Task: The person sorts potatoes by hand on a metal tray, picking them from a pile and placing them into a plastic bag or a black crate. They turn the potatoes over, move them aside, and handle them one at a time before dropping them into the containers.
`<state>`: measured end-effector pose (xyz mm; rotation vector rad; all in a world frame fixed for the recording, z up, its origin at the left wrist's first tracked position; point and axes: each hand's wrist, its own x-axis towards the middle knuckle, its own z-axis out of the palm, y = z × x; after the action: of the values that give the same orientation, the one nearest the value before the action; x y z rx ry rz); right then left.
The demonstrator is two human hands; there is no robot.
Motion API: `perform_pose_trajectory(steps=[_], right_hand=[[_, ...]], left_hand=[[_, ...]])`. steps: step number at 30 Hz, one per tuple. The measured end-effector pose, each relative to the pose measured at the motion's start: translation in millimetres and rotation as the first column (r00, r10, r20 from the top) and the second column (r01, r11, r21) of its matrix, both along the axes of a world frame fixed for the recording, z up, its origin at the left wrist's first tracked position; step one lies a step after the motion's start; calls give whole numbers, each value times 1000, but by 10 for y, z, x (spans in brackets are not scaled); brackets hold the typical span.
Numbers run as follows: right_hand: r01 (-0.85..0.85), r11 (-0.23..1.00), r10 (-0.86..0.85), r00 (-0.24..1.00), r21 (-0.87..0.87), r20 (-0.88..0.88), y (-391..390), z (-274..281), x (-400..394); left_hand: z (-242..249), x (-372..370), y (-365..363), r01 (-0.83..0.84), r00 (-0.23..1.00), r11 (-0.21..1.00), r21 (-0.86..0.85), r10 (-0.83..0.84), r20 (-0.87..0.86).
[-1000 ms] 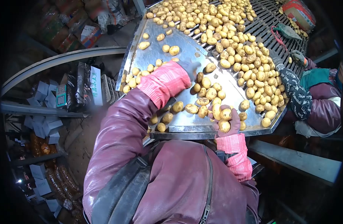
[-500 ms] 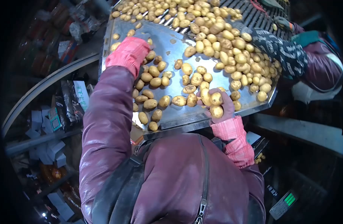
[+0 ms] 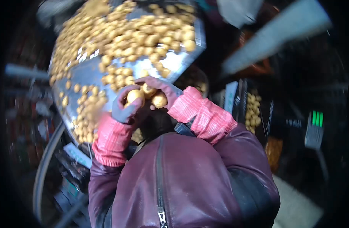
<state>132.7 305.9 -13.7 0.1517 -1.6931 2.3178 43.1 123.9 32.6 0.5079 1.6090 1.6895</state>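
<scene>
Curled around a potato (image 3: 135, 96), the left hand (image 3: 123, 108) is close beside the right hand (image 3: 162, 86), whose bent fingers I see clasping two more potatoes (image 3: 159, 100). Beyond this grip, from afar, I make out a potato heap (image 3: 144, 38) on a metal table (image 3: 84, 74); pink cuffs (image 3: 113, 138) sit just behind the hands.

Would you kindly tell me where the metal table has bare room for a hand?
The metal table is bare between the upper potato pile and the lower-left potato cluster, plus a smaller patch between the pile and the table's right edge. Pile and cluster are crowded.
</scene>
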Motion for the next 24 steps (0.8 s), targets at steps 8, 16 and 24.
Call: perform_pose_trajectory(steps=[8,16,24], right_hand=[[113,792,159,911,-600,381,648,-308,1880],[597,583,-336,794,-550,506,902,-363,3248],[962,184,-522,269,-201,809,1381,-858,4418]], left_hand=[[-801,991,1050,507,820,858,77,-508,265],[-818,2115,2185,800,565,600,-27,-737,372],[-545,2991,2691,840,388,532,104,-724,570]])
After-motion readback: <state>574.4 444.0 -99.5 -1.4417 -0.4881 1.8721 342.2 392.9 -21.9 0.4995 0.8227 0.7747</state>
